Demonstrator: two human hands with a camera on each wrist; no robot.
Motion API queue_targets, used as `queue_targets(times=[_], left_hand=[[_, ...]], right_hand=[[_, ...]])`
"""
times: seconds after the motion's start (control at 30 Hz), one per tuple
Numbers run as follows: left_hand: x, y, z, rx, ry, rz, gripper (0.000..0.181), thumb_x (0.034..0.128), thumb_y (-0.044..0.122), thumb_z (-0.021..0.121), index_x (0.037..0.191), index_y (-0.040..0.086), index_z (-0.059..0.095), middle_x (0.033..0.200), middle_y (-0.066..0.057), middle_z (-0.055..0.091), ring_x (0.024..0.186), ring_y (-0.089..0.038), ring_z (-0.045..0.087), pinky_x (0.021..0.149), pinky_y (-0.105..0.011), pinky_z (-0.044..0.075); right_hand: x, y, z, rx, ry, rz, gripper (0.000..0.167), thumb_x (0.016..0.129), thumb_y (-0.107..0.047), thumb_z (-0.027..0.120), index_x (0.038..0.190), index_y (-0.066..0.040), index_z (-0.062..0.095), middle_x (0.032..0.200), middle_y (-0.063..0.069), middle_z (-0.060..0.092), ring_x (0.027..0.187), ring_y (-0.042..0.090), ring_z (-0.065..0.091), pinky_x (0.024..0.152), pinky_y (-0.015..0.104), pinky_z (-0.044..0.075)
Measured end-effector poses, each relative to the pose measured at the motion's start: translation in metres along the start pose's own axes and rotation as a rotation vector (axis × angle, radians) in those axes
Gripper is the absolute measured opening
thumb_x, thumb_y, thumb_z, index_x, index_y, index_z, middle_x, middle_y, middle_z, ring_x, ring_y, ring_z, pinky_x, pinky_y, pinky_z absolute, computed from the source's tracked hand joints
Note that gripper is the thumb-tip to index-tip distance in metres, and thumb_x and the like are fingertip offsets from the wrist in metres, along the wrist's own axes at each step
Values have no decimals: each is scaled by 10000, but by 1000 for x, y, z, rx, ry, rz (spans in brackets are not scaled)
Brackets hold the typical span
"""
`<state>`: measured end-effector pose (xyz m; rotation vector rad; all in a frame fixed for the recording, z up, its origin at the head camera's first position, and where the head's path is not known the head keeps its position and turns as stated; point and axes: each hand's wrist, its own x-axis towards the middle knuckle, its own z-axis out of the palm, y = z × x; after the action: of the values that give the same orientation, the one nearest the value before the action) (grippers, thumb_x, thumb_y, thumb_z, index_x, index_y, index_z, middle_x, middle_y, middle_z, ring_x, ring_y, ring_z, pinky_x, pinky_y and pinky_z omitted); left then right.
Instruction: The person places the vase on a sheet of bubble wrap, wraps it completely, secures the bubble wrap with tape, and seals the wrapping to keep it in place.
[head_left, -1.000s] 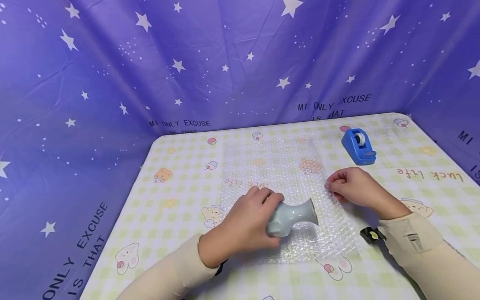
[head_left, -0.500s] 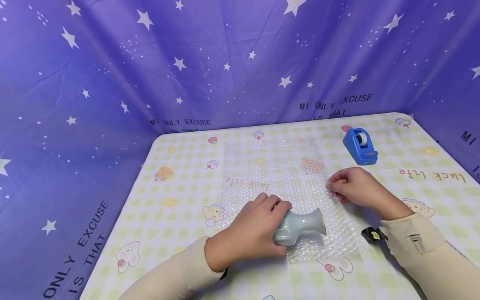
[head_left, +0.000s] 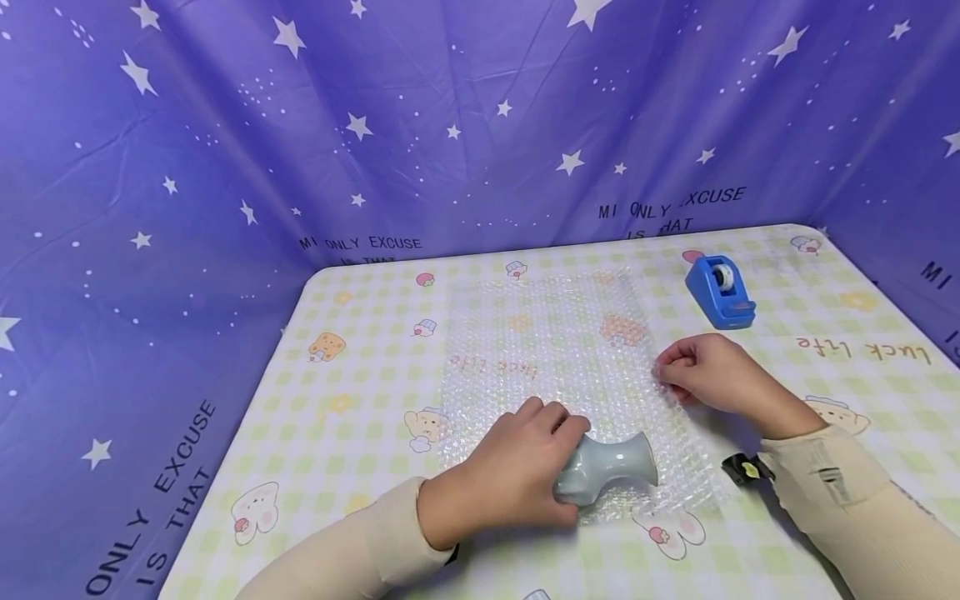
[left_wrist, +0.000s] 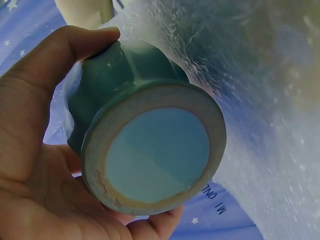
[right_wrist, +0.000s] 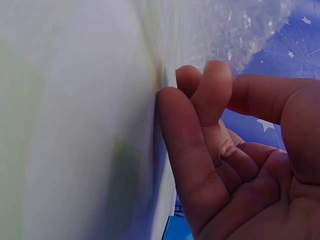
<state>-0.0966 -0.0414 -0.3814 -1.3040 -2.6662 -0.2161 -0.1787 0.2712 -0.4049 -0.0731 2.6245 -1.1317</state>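
Pale green vase (head_left: 618, 467) lies sideways over the near part of the bubble wrap (head_left: 551, 333), its mouth toward the wrap's right edge and its body clasped in the person's left hand (head_left: 517, 471). Along that edge the right hand (head_left: 708, 375) pinches the wrap, while right of the wrap's far half a blue tape dispenser (head_left: 716, 296) stands on the checked tablecloth (head_left: 375, 333).
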Motion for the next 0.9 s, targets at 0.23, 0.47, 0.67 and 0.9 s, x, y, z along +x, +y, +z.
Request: queue_targets(times=[0.23, 0.47, 0.67, 0.9], left_hand=[[0, 3, 0, 5, -33, -5, 757, 605, 522, 860, 1230, 199, 582, 1066, 51, 628, 851, -114, 489, 578, -182, 351], [0, 4, 1, 27, -36, 2, 754, 607, 534, 859, 1221, 193, 586, 1068, 44, 638, 847, -117, 497, 587, -187, 356], [-1, 5, 3, 50, -32, 8, 755, 615, 541, 853, 1229, 190, 588, 1078, 40, 645, 858, -119, 514, 582, -187, 365], [-2, 6, 2, 114, -8, 27, 737, 624, 576, 829, 1212, 203, 588, 1026, 61, 631, 848, -125, 565, 612, -243, 389]], right_hand=[[0, 0, 0, 4, -3, -2, 292, 979, -206, 659, 1118, 49, 684, 746, 16, 679, 671, 150, 649, 620, 300, 594], [-1, 0, 0, 6, -3, -6, 282, 973, -198, 660, 1106, 50, 685, 738, 17, 678, 663, 144, 649, 617, 298, 591], [0, -1, 0, 0, -8, -2, 285, 971, -203, 669, 1105, 48, 690, 739, 15, 680, 663, 146, 650, 616, 296, 589], [-1, -1, -1, -5, -7, -5, 294, 977, -206, 665, 1119, 50, 682, 750, 17, 679, 680, 148, 653, 626, 295, 594]])
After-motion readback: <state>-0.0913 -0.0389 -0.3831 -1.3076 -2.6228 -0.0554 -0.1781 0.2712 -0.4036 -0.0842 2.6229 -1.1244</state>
